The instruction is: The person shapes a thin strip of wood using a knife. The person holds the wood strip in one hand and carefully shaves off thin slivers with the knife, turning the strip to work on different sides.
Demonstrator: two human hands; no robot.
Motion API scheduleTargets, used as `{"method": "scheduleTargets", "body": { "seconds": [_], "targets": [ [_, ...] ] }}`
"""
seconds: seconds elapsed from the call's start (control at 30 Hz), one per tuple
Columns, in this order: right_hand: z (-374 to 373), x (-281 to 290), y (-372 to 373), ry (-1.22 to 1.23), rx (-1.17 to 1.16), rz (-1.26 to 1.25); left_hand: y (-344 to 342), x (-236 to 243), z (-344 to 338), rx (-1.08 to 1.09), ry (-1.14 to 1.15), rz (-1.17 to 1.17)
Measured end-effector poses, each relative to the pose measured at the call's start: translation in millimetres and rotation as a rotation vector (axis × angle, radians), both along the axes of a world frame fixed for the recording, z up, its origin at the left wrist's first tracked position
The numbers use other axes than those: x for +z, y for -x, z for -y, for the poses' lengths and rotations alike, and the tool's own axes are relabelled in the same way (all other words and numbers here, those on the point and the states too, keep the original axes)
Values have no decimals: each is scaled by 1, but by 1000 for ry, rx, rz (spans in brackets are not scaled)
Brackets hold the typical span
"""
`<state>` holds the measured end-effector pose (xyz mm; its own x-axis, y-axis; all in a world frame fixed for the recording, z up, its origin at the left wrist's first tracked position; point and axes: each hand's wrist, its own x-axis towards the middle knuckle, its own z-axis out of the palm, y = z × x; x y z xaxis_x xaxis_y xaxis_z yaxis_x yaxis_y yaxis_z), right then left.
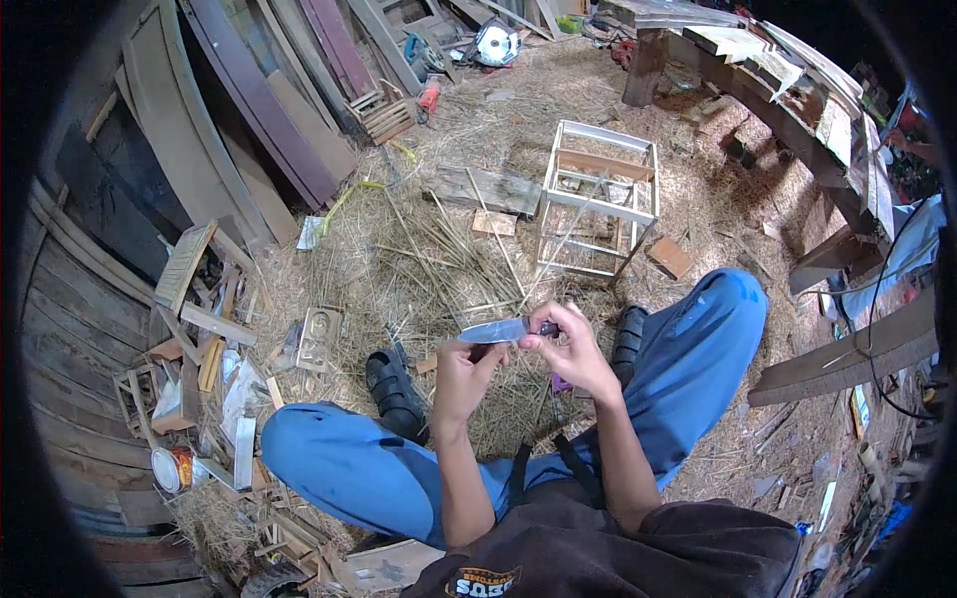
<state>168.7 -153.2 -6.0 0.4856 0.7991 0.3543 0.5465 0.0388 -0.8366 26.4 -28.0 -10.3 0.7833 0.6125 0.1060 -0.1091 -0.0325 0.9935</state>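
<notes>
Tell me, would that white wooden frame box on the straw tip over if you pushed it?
The white frame box probably slides or tips easily: it is only thin open slats, so likely light. It looks stiff, and the loose straw beneath gives uneven footing.

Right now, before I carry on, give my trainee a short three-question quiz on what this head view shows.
1. True or false: the right hand holds the knife by its handle.
2. Which way does the knife blade point from the handle: toward the person's left or right?
3. What stands on the straw beyond the hands: A) a white wooden frame, B) a metal bucket, C) a plastic chair?

Key
1. True; the dark handle sits in the right hand's fingers, and the left hand is up at the blade.
2. Left.
3. A; the white wooden frame stands on the straw-covered floor.
</notes>
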Motion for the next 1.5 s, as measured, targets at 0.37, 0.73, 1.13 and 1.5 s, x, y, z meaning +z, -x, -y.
{"method": "scheduleTargets", "body": {
  "seconds": [0.37, 0.73, 1.13, 1.5],
  "targets": [
    [12, -17, -30, -54, -385, -84, 26, 13, -22, 201, 57, -55],
    [-11, -2, 12, -209, -95, -503, -3, 7, -5, 278, 102, 5],
    [-15, 14, 23, -81, 31, -13, -3, 1, 0, 277, 98, 36],
    [-7, 6, 10, -70, -81, 283, 2, 5, -3, 157, 133, -29]
  ]
}}
